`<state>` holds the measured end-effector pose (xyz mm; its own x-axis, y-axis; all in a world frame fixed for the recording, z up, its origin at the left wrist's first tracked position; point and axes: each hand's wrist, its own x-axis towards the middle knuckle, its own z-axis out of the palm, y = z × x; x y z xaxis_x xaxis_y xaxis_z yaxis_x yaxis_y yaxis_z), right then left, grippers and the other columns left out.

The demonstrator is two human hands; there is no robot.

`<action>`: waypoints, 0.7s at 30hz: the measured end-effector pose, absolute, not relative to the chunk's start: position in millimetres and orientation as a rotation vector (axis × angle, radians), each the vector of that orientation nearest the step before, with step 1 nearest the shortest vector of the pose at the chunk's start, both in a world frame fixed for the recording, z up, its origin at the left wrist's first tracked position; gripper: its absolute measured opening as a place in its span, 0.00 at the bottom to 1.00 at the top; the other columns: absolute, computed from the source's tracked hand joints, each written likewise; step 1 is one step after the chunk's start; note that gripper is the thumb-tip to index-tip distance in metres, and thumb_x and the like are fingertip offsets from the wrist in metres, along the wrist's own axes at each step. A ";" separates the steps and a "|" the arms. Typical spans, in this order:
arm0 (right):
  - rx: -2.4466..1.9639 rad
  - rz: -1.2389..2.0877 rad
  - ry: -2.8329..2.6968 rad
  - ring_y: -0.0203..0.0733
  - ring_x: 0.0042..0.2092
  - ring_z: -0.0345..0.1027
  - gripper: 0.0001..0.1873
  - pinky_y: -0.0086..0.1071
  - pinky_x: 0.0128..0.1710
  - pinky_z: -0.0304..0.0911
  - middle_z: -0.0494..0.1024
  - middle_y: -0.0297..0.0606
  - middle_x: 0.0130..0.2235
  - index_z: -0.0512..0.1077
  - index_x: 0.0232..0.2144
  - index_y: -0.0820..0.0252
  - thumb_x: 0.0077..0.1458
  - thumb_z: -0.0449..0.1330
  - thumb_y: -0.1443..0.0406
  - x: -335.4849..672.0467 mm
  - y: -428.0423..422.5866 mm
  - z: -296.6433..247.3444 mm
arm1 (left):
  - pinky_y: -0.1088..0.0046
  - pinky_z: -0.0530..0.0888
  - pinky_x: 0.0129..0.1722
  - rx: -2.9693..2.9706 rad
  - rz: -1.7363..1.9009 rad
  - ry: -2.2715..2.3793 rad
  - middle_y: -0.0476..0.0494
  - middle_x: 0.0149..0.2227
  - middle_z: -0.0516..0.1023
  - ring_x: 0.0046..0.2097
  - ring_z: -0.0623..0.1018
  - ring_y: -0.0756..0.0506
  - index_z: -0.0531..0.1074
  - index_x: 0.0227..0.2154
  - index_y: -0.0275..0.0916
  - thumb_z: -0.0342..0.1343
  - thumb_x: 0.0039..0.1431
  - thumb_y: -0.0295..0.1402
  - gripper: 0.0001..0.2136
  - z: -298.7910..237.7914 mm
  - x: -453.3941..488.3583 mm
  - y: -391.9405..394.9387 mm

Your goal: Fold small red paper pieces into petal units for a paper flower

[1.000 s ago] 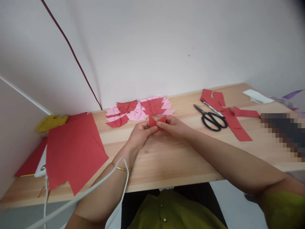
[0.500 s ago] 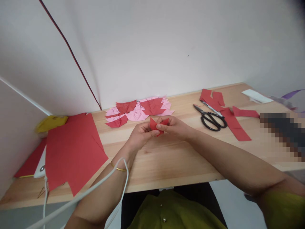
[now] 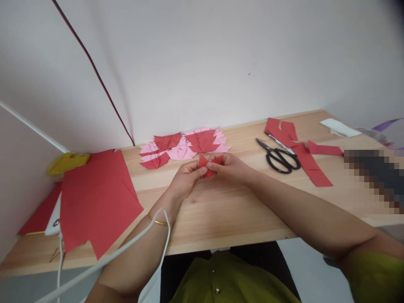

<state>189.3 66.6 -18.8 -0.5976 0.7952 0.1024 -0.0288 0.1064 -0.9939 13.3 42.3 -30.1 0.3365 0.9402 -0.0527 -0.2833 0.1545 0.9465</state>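
Note:
A small piece of folded red paper (image 3: pixel 208 173) is pinched between my two hands, above the middle of the wooden table. My left hand (image 3: pixel 187 176) grips its left side, with the thumb on the front. Holding the right side is my right hand (image 3: pixel 230 167), its thumb close to the left one. Two pointed corners stick up from the paper and one points down; the fingers behind it are partly hidden. Just beyond my hands lie several folded red pieces (image 3: pixel 203 141) and folded pink pieces (image 3: pixel 181 150), overlapping in rows.
Black-handled scissors (image 3: pixel 277 156) and a pen (image 3: pixel 280 144) lie to the right, beside red paper strips (image 3: pixel 311 166). Large red sheets (image 3: pixel 97 198) cover the table's left side, near a yellow object (image 3: pixel 69 163). A white cable (image 3: pixel 126 248) crosses over my left forearm.
Both thumbs have shifted slightly on the folded red paper, the left one now higher and showing more of its lower point. Everything on the table stays where it was.

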 end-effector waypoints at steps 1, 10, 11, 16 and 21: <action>-0.740 1.564 -1.720 0.36 0.34 0.69 0.16 0.30 0.37 0.64 0.77 0.37 0.29 0.72 0.28 0.62 0.53 0.59 0.53 189.5 66.1 -17.6 | 0.73 0.66 0.35 1.038 1.027 0.778 0.44 0.29 0.77 0.32 0.73 0.50 0.77 0.31 0.32 0.64 0.47 0.34 0.10 -29.4 13.1 42.0; -0.698 1.680 -1.626 0.36 0.31 0.70 0.17 0.31 0.36 0.65 0.76 0.36 0.28 0.69 0.28 0.62 0.53 0.60 0.52 188.5 66.0 -20.0 | 0.74 0.67 0.32 0.879 0.940 0.776 0.42 0.30 0.77 0.31 0.74 0.50 0.76 0.34 0.32 0.66 0.44 0.35 0.14 -21.2 14.1 37.7; -0.714 1.675 -1.611 0.36 0.31 0.70 0.17 0.32 0.36 0.66 0.76 0.36 0.28 0.69 0.29 0.61 0.52 0.60 0.52 188.1 66.5 -20.7 | 0.74 0.68 0.32 0.873 0.936 0.795 0.42 0.31 0.77 0.31 0.73 0.51 0.76 0.34 0.32 0.66 0.45 0.35 0.14 -21.3 14.2 37.9; -0.869 1.486 -1.597 0.34 0.30 0.68 0.16 0.29 0.33 0.63 0.73 0.35 0.28 0.70 0.25 0.62 0.52 0.61 0.54 186.8 68.0 -22.1 | 0.74 0.68 0.33 0.939 0.917 0.871 0.44 0.32 0.77 0.30 0.72 0.53 0.77 0.33 0.33 0.66 0.44 0.33 0.13 -24.2 14.9 38.8; -0.825 1.392 -1.758 0.37 0.34 0.67 0.18 0.30 0.36 0.63 0.73 0.37 0.30 0.70 0.24 0.61 0.55 0.57 0.53 186.7 66.8 -21.3 | 0.74 0.67 0.33 1.088 0.963 0.916 0.46 0.28 0.76 0.29 0.71 0.52 0.76 0.29 0.33 0.65 0.44 0.33 0.10 -25.4 16.5 39.2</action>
<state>186.7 66.8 -21.3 -0.5236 0.8378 0.1549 0.0413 0.2065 -0.9776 16.5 39.2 -25.4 0.3137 0.9419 -0.1204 -0.1671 0.1796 0.9694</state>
